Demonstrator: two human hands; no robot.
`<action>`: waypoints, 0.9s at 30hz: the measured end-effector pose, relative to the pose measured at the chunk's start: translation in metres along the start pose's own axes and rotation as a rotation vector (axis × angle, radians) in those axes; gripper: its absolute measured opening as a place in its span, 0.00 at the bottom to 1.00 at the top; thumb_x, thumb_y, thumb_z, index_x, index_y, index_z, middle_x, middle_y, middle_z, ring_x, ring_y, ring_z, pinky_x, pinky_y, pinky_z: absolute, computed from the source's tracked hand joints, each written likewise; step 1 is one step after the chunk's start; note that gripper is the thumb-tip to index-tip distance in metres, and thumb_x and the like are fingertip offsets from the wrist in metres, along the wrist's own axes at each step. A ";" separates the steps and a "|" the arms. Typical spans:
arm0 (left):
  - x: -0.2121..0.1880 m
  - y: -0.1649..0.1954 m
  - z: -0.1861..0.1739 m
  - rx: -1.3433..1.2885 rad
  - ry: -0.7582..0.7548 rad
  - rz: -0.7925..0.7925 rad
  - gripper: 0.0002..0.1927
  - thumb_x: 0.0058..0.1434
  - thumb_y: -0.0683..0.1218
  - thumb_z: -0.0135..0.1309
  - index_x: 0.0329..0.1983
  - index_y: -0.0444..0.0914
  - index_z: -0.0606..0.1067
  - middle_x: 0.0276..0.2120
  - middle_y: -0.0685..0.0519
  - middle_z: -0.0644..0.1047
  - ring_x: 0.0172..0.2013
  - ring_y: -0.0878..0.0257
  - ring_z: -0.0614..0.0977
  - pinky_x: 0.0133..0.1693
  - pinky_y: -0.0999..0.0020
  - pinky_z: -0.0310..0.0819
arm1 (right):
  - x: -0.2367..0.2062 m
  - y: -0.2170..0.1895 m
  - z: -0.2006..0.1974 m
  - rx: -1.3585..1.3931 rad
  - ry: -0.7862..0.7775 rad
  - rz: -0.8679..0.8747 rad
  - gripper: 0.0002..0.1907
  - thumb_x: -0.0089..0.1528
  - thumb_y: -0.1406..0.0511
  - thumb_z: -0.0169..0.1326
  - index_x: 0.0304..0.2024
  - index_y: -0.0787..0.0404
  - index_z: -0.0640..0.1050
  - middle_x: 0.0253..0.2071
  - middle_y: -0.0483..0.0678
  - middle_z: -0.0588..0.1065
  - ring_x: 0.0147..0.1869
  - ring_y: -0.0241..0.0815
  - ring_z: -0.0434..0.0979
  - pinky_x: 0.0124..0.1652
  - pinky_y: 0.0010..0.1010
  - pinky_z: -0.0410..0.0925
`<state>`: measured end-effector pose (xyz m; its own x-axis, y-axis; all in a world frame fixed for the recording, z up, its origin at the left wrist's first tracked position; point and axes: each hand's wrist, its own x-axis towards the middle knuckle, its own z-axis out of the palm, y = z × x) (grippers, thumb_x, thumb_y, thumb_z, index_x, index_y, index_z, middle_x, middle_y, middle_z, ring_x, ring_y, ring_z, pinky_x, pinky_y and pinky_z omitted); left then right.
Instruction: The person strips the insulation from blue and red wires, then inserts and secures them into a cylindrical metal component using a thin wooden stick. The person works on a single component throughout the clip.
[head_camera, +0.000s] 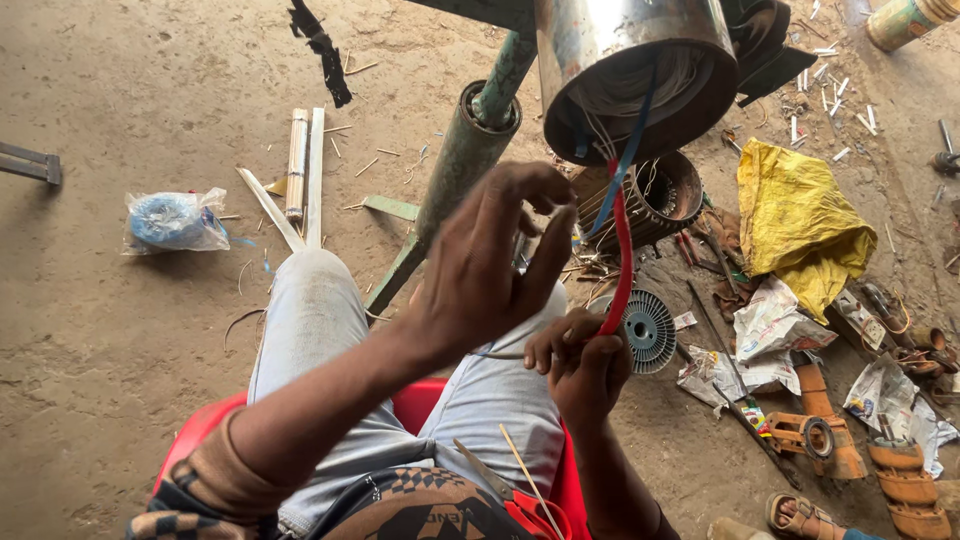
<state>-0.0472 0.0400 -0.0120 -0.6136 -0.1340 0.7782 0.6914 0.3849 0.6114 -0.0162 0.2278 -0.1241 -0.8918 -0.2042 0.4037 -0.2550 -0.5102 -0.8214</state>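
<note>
Our right hand (585, 365) grips the red sleeve (621, 255), its long axis rising near-vertically into the steel cylinder (625, 60); our left hand (490, 260) is open.

place: motor-repair workshop | signs: wound stator (655, 195); steel motor casing (630, 65); scattered metal parts on dirt floor (120, 330)

The steel motor housing (630, 70) is cut off at twelve o'clock; the sandalled foot (800, 517) is cropped at five o'clock.
</note>
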 end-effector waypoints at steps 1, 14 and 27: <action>-0.003 0.005 0.001 -0.095 -0.003 -0.074 0.13 0.76 0.40 0.53 0.58 0.35 0.64 0.45 0.47 0.78 0.42 0.63 0.83 0.40 0.73 0.81 | 0.001 0.000 0.000 0.025 0.015 0.023 0.22 0.75 0.51 0.42 0.40 0.62 0.67 0.27 0.50 0.64 0.23 0.40 0.64 0.26 0.36 0.66; 0.005 0.052 0.001 -0.458 -0.385 -0.346 0.10 0.71 0.46 0.54 0.53 0.39 0.77 0.33 0.52 0.83 0.33 0.65 0.86 0.36 0.67 0.83 | -0.012 0.008 -0.032 0.422 0.095 0.317 0.27 0.75 0.46 0.40 0.38 0.62 0.67 0.23 0.44 0.60 0.22 0.34 0.56 0.24 0.28 0.57; 0.024 0.062 -0.012 0.730 -0.868 0.407 0.14 0.67 0.46 0.56 0.53 0.36 0.78 0.39 0.47 0.81 0.34 0.60 0.81 0.31 0.70 0.76 | -0.026 -0.003 -0.022 0.336 0.080 0.280 0.33 0.71 0.39 0.39 0.37 0.62 0.68 0.24 0.44 0.61 0.23 0.32 0.55 0.25 0.27 0.54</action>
<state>-0.0145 0.0496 0.0465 -0.6469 0.6682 0.3673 0.6869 0.7198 -0.0997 -0.0004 0.2532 -0.1405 -0.9387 -0.3147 0.1410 0.1245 -0.6906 -0.7124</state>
